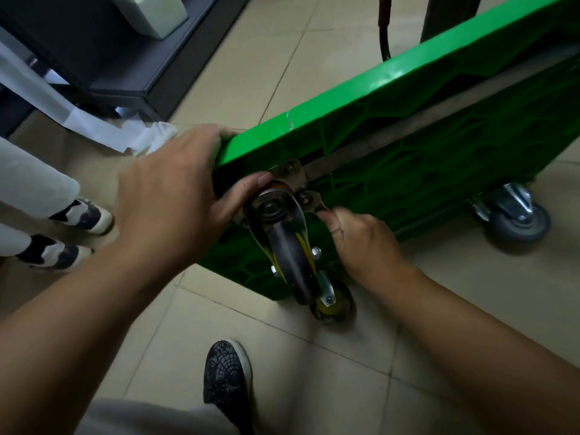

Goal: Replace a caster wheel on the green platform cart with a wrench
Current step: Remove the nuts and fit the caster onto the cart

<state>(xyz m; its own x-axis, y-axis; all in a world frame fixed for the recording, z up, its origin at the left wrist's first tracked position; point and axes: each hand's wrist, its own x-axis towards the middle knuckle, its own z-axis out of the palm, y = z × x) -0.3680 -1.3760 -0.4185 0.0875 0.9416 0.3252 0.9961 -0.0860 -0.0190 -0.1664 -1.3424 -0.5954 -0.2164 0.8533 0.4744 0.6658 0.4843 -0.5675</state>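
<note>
Seemingly early: left hand [169, 196] grips green plastic platform cart [439, 146]; right hand [364, 243] pinches flat metal tool [314, 204] at black-wheeled caster [288, 255] between hands, still mounted.

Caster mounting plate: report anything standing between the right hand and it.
Nothing visible does. The right hand pinches a metal piece at the lower corner of the mounting plate, beside the black wheel; the left hand grips the edge of the green cart opposite.

The green cart [439, 146] stands tipped on its edge, ribbed underside showing. A caster [288, 252], a black wheel in a metal fork, juts from the cart's near upper corner. A small flat wrench [314, 205] sits at its mounting plate.
</note>
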